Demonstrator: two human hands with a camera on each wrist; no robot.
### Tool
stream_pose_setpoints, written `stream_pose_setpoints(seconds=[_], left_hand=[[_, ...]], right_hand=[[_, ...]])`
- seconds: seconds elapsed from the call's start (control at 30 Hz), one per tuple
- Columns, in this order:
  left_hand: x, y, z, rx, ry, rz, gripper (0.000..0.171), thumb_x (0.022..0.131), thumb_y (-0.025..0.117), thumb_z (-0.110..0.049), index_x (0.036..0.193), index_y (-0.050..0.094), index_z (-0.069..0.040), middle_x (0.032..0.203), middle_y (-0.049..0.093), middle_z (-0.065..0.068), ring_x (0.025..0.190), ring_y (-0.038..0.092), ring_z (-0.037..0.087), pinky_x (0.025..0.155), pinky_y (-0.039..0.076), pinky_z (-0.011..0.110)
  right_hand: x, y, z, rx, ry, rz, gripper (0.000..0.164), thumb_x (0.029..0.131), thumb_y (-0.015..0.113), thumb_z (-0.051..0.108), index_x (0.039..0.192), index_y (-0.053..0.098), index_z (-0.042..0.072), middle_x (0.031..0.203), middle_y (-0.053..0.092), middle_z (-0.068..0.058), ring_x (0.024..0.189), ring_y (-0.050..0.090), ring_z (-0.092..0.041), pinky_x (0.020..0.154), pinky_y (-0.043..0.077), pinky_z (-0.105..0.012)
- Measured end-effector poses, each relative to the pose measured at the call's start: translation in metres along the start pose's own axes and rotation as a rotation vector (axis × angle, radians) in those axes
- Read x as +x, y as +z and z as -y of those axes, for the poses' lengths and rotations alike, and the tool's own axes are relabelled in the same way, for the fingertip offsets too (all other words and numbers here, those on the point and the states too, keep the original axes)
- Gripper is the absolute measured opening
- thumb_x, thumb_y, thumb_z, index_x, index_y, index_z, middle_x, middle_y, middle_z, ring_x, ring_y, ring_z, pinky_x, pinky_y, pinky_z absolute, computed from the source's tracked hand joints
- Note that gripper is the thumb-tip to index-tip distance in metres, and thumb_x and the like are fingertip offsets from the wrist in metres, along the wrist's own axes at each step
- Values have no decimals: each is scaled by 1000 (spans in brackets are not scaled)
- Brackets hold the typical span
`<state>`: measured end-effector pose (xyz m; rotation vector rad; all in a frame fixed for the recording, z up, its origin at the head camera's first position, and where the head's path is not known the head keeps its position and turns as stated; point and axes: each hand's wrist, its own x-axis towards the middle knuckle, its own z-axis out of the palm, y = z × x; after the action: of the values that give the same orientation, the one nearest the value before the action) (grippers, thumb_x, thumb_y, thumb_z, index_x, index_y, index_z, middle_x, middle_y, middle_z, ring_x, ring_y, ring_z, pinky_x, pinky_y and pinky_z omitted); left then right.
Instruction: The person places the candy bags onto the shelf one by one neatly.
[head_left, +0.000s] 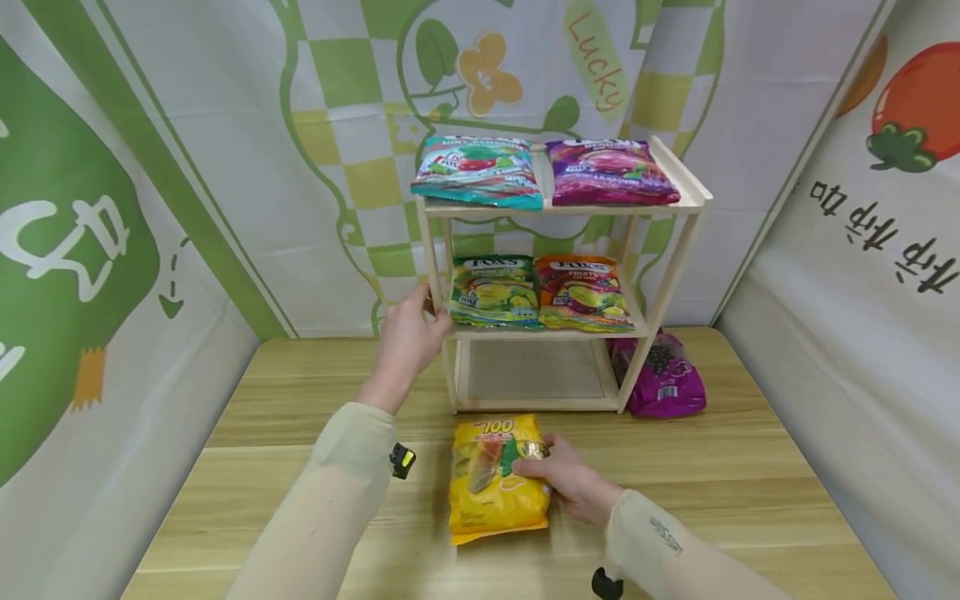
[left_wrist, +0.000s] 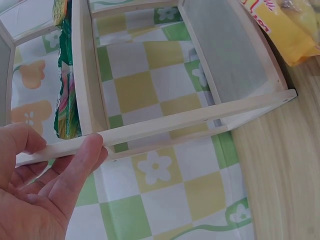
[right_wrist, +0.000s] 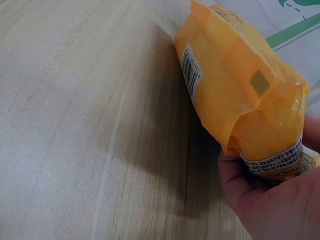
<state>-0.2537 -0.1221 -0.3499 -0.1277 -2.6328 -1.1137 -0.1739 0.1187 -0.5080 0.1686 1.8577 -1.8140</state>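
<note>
My left hand (head_left: 408, 333) grips the left front post of a pale wooden shelf rack (head_left: 536, 371), near its middle board. In the left wrist view the thumb and fingers curl around that post (left_wrist: 175, 120). My right hand (head_left: 573, 475) holds a yellow candy bag (head_left: 487, 504) by its right side, in front of the rack. Seen from the right wrist, the bag (right_wrist: 225, 85) is tilted over the tabletop, its barcode side showing; fingers and thumb are partly hidden behind it. The rack's bottom board carries nothing.
Teal (head_left: 476, 171) and purple (head_left: 611, 172) candy bags lie on the top board. Green (head_left: 495, 292) and orange-red (head_left: 585, 296) bags lean on the middle board. A magenta bag (head_left: 667, 379) sits on the wooden table (head_left: 750, 467) by the rack's right side. Printed cloth walls enclose the table.
</note>
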Motion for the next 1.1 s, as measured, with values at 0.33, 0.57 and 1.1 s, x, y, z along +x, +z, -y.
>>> stream_pose_setpoints(seconds=[0.33, 0.57, 1.1], left_hand=[[0, 0, 0, -9, 4, -4, 20, 95, 59, -12, 114, 60, -4, 96, 71, 14, 54, 61, 19, 42, 50, 29], [0, -1, 1, 9, 22, -14, 18, 95, 57, -13, 111, 59, -5, 92, 71, 15, 50, 58, 18, 40, 45, 28], [0, -1, 0, -19, 0, 7, 21, 96, 57, -11, 115, 59, -4, 91, 71, 17, 55, 65, 20, 42, 52, 29]], right_hand=[[0, -12, 1, 12, -7, -61, 72, 90, 77, 9, 144, 30, -3, 121, 60, -25, 96, 69, -26, 83, 62, -40], [-1, -17, 5, 17, -6, -101, 66, 89, 78, 8, 139, 36, -3, 120, 61, -24, 96, 69, -27, 84, 62, -42], [-1, -28, 16, 45, -20, -133, 57, 90, 75, 6, 134, 39, -2, 118, 62, -24, 93, 69, -27, 81, 63, -42]])
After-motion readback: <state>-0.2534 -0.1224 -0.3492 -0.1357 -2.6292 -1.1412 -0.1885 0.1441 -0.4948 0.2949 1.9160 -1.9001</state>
